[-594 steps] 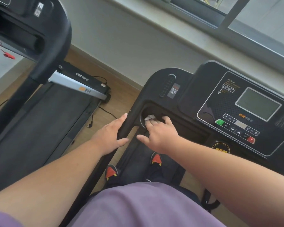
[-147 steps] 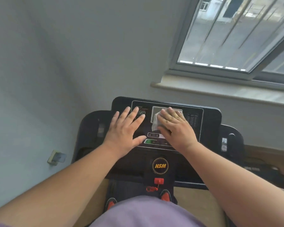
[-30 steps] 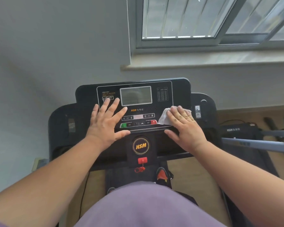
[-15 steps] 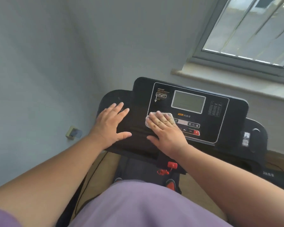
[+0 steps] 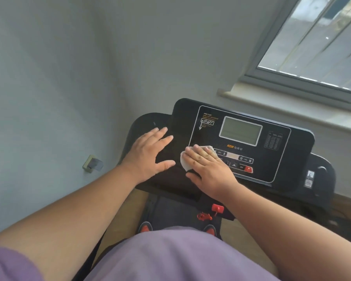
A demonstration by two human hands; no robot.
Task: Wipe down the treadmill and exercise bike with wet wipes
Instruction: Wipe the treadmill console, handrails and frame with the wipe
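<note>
Our right hand (image 5: 208, 169) presses flat, fingers straight, on crumpled white wet wipe (image 5: 185, 162) at lower-left corner of black treadmill console panel (image 5: 282, 159). Left hand (image 5: 148, 154) rests open beside it. We judge wipe soft, limp, damp; best pinned under palm.

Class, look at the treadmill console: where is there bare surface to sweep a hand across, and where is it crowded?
Free: the console right of the display, and the black strip above the left hand. Crowded: the lower left, where the right hand presses the wet wipe over the buttons.
</note>
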